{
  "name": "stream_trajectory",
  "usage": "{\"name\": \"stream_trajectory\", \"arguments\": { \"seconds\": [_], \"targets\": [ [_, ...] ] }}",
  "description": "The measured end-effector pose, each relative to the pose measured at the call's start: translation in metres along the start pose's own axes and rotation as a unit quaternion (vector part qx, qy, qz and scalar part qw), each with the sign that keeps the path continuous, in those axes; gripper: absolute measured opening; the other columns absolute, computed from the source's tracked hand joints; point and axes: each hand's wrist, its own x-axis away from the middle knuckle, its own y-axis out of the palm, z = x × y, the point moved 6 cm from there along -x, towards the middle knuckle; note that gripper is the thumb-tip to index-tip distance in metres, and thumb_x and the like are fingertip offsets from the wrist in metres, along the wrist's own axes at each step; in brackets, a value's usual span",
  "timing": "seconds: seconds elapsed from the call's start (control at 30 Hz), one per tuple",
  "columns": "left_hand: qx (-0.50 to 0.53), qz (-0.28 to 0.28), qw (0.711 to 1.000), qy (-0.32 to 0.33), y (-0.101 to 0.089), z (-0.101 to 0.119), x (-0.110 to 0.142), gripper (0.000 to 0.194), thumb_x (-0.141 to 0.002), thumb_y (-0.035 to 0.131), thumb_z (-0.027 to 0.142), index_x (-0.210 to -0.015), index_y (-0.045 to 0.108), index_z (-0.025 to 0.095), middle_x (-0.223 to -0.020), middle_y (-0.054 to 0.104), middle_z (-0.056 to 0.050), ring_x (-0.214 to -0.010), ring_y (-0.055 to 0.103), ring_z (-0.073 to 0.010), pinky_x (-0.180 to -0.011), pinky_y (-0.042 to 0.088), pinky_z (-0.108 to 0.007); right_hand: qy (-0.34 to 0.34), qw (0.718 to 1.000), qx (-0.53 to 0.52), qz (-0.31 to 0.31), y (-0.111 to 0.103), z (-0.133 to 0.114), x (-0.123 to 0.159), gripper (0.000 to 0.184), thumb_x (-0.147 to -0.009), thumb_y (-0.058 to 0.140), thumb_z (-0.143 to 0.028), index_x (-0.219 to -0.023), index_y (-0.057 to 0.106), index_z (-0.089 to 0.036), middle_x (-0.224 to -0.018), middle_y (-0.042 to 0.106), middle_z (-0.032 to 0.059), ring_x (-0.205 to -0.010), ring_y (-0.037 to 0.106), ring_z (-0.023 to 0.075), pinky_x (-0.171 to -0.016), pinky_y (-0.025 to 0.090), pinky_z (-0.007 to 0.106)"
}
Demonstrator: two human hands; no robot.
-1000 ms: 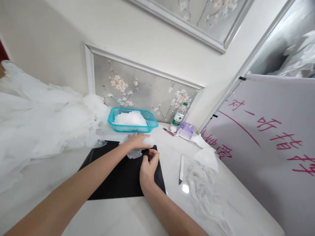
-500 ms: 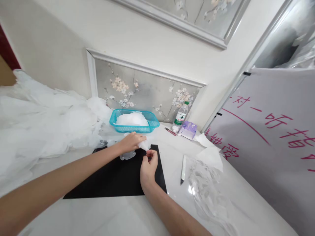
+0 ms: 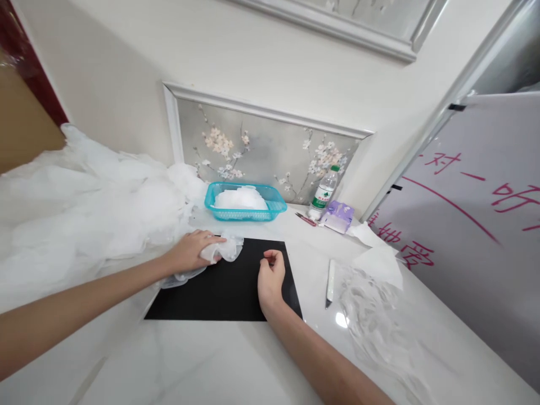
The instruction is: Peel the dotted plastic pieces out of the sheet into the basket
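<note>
A heap of thin white pieces (image 3: pixel 97 208) covers the table's (image 3: pixel 202 360) left side. The left hand (image 3: pixel 192 251) clamps a translucent white piece (image 3: pixel 230 247) at the black mat's (image 3: pixel 211 298) far left corner. A blue plastic basket (image 3: pixel 244 215) sits beyond. The right hand (image 3: pixel 270 278) curls over the mat's right side; whether its fingertips meet, one cannot tell.

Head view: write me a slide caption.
Left hand holding thin white material over a black mat, right hand curled nearby, a blue basket behind.
</note>
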Motion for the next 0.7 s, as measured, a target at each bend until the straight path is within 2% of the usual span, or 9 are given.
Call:
{"name": "stream_trajectory", "arguments": {
  "seconds": [0.07, 0.17, 0.3, 0.37, 0.43, 0.5, 0.57, 0.63, 0.7],
  "targets": [
    [-0.010, 0.040, 0.999, -0.011, -0.001, 0.003, 0.000, 0.044, -0.077, 0.053, 0.037, -0.118, 0.058, 0.021, -0.111, 0.061, -0.010, -0.105, 0.054, -0.0265, -0.091, 0.039, -0.036, 0.004, 1.000, 0.001, -0.006, 0.000, 0.000, 0.001, 0.013, -0.068, 0.042, -0.018, -0.080, 0.047, -0.019, -0.080, 0.051, 0.0022, -0.071, 0.050, 0.0149, -0.069, 0.042, 0.028],
    [0.005, 0.056, 0.998, 0.007, -0.001, 0.007, -0.001, 0.031, -0.076, 0.051, 0.027, -0.102, 0.065, 0.018, -0.100, 0.064, -0.009, -0.096, 0.058, -0.0250, -0.083, 0.043, -0.033, 0.004, 1.000, 0.001, -0.011, 0.000, 0.000, 0.002, 0.013, -0.067, 0.043, -0.019, -0.079, 0.048, -0.019, -0.078, 0.051, 0.0019, -0.070, 0.049, 0.0151, -0.068, 0.042, 0.029],
    [0.033, 0.075, 0.994, 0.068, -0.006, 0.015, -0.001, 0.021, -0.076, 0.050, 0.024, -0.087, 0.066, 0.017, -0.090, 0.067, -0.008, -0.085, 0.062, -0.0227, -0.076, 0.046, -0.031, -0.014, 1.000, -0.006, -0.002, 0.000, 0.002, 0.002, 0.013, -0.066, 0.043, -0.018, -0.077, 0.048, -0.020, -0.076, 0.051, 0.0014, -0.068, 0.050, 0.0152, -0.066, 0.043, 0.028],
    [0.035, 0.086, 0.991, 0.092, -0.014, 0.020, -0.005, 0.020, -0.078, 0.050, 0.027, -0.086, 0.066, 0.017, -0.088, 0.067, -0.008, -0.083, 0.062, -0.0216, -0.075, 0.046, -0.030, -0.021, 1.000, -0.006, 0.000, 0.001, 0.004, 0.002, 0.012, -0.067, 0.044, -0.019, -0.077, 0.049, -0.020, -0.074, 0.051, 0.0011, -0.066, 0.049, 0.0152, -0.064, 0.042, 0.028],
    [0.036, 0.099, 0.989, 0.106, -0.031, 0.029, -0.015, 0.023, -0.081, 0.047, 0.031, -0.087, 0.065, 0.017, -0.090, 0.067, -0.008, -0.085, 0.061, -0.0208, -0.077, 0.046, -0.029, -0.022, 1.000, -0.005, -0.003, 0.003, 0.005, 0.002, 0.011, -0.067, 0.044, -0.019, -0.077, 0.049, -0.021, -0.073, 0.051, 0.0009, -0.063, 0.048, 0.0149, -0.061, 0.042, 0.028],
    [0.038, 0.128, 0.985, 0.111, -0.059, 0.037, -0.036, 0.026, -0.081, 0.046, 0.034, -0.087, 0.065, 0.017, -0.091, 0.066, -0.009, -0.088, 0.060, -0.0215, -0.081, 0.044, -0.031, -0.016, 1.000, -0.003, -0.003, 0.004, 0.005, 0.003, 0.012, -0.066, 0.044, -0.018, -0.077, 0.050, -0.020, -0.073, 0.051, 0.0008, -0.061, 0.048, 0.0144, -0.060, 0.042, 0.028],
    [0.032, 0.202, 0.973, 0.109, -0.096, 0.043, -0.067, 0.024, -0.080, 0.047, 0.033, -0.080, 0.064, 0.017, -0.086, 0.066, -0.008, -0.085, 0.059, -0.0213, -0.082, 0.043, -0.031, -0.006, 1.000, -0.001, -0.005, 0.003, 0.004, 0.003, 0.013, -0.066, 0.044, -0.017, -0.077, 0.050, -0.020, -0.074, 0.050, 0.0011, -0.062, 0.048, 0.0146, -0.061, 0.042, 0.028],
    [0.024, 0.260, 0.963, 0.059, -0.125, 0.039, -0.103, 0.024, -0.079, 0.047, 0.031, -0.082, 0.063, 0.014, -0.090, 0.064, -0.010, -0.090, 0.058, -0.0234, -0.084, 0.042, -0.033, 0.006, 1.000, 0.004, -0.012, 0.004, 0.002, 0.003, 0.013, -0.067, 0.043, -0.017, -0.078, 0.049, -0.020, -0.075, 0.050, 0.0016, -0.065, 0.048, 0.0154, -0.063, 0.043, 0.029],
    [0.023, 0.229, 0.973, -0.004, -0.131, 0.029, -0.140, 0.030, -0.078, 0.048, 0.033, -0.094, 0.062, 0.011, -0.106, 0.061, -0.014, -0.105, 0.053, -0.0283, -0.092, 0.038, -0.037, 0.018, 1.000, 0.009, -0.023, 0.004, 0.002, 0.004, 0.014, -0.067, 0.042, -0.016, -0.079, 0.048, -0.021, -0.076, 0.049, 0.0017, -0.066, 0.048, 0.0159, -0.064, 0.043, 0.029]
  ]
}}
